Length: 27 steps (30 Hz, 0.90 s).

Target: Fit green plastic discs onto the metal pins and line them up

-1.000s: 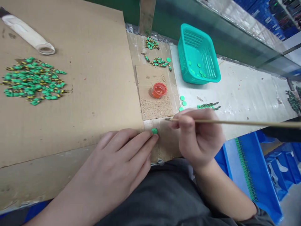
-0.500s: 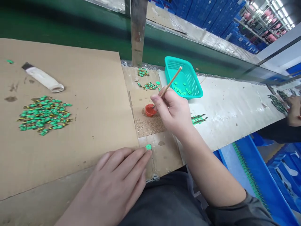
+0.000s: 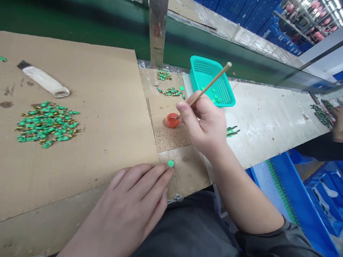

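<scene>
My left hand (image 3: 139, 194) lies on the board with its fingers close together, their tips pinning the edge of a small green disc (image 3: 170, 163); the thumb is mostly hidden beneath. Pinched between thumb and fingers of my right hand (image 3: 205, 125) is a thin wooden stick (image 3: 211, 82), tilted up to the right. Its dark lower tip reaches into a small red cup (image 3: 173, 120) of liquid. Behind the cup lie small green-and-brown figures (image 3: 173, 92) and another green disc (image 3: 181, 88).
A turquoise basket (image 3: 197, 71) holds several green discs. To the left are a heap of green-and-yellow pieces (image 3: 48, 123) and a white tube (image 3: 44, 81) on cardboard (image 3: 112, 107). More pieces (image 3: 232, 131) stand in rows at right. Another person's hand (image 3: 338, 123) is at the far right.
The view has shifted slightly. The stick leans further right, its tip now at the cup's right side. My left fingertips stay on the green disc.
</scene>
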Each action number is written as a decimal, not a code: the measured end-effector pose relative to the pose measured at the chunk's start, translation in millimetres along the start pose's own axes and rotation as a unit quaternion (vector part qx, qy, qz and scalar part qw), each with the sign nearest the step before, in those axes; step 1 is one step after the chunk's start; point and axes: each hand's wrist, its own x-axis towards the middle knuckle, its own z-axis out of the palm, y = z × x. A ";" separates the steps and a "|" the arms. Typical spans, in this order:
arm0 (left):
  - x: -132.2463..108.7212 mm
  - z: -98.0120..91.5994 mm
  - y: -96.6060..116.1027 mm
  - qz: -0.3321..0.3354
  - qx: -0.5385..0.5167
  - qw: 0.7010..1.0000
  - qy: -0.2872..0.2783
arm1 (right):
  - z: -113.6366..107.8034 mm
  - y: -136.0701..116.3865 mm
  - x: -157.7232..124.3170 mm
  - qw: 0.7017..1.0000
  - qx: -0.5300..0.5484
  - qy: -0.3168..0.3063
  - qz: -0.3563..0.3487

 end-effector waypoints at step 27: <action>-3.3 -0.6 2.8 -0.027 -0.024 0.999 -0.034 | -8.3 -42.0 -97.7 0.996 0.063 -0.047 0.034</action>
